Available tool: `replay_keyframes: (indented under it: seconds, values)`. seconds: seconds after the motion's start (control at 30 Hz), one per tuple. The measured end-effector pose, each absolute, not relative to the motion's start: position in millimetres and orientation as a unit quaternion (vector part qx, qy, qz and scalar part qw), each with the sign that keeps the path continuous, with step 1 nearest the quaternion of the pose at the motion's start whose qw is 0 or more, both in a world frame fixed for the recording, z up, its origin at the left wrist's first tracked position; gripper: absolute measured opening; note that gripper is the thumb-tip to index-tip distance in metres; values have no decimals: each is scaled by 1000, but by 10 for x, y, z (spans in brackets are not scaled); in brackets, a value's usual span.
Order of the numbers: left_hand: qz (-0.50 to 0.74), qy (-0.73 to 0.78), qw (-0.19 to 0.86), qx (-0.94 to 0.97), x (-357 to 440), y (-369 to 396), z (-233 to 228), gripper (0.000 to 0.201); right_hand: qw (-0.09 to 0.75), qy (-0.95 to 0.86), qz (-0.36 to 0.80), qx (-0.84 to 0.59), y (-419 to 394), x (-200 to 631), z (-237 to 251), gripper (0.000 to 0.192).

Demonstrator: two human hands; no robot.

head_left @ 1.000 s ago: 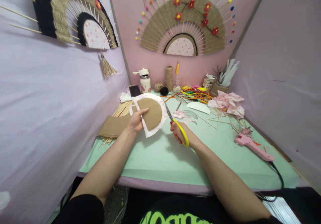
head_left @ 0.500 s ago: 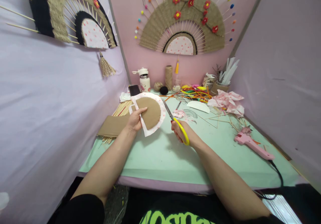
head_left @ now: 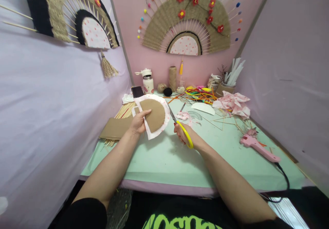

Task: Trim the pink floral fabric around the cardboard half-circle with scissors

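My left hand (head_left: pixel 139 121) grips a half-round piece of brown cardboard (head_left: pixel 154 115) by its straight side, thumb on top. Behind the cardboard, white fabric with pink spots (head_left: pixel 156 133) sticks out as a border all round. In my right hand (head_left: pixel 181 134) is a pair of scissors with yellow handles (head_left: pixel 187 135); the blades point up and away, close beside the curved right edge of the fabric. Whether the blades touch the fabric I cannot tell. The fingers of my right hand are partly hidden behind the handles.
A pink glue gun (head_left: pixel 259 148) with a black cord lies at the right. Brown cardboard (head_left: pixel 115 128) rests on thin sticks at the left. Behind are a white bottle (head_left: pixel 148 84), a twine spool (head_left: pixel 172 79), colourful pipe cleaners (head_left: pixel 200 93) and crumpled pink fabric (head_left: pixel 232 103). Woven fans (head_left: pixel 154 30) hang on the walls.
The scissors and my right hand have shifted slightly left, nearer the fabric's curved edge. My left hand and the cardboard stay almost in place.
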State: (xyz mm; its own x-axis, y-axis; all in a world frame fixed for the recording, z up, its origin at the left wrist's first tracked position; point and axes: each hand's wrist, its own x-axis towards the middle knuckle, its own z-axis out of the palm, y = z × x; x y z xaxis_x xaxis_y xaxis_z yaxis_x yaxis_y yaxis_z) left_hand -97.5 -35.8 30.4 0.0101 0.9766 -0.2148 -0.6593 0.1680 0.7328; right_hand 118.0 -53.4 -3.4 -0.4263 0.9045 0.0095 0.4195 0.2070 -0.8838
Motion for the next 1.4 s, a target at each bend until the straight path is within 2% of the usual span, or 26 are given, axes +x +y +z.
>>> replay_keyframes:
  seconds: [1.0, 1.4]
  values:
    - [609, 355, 682, 195, -989, -345, 314, 41, 283, -655, 499, -493, -581, 1157, 131, 39]
    - [602, 361, 688, 184, -1001, -359, 347, 43, 300, -717, 461, -428, -530, 1201, -19, 51]
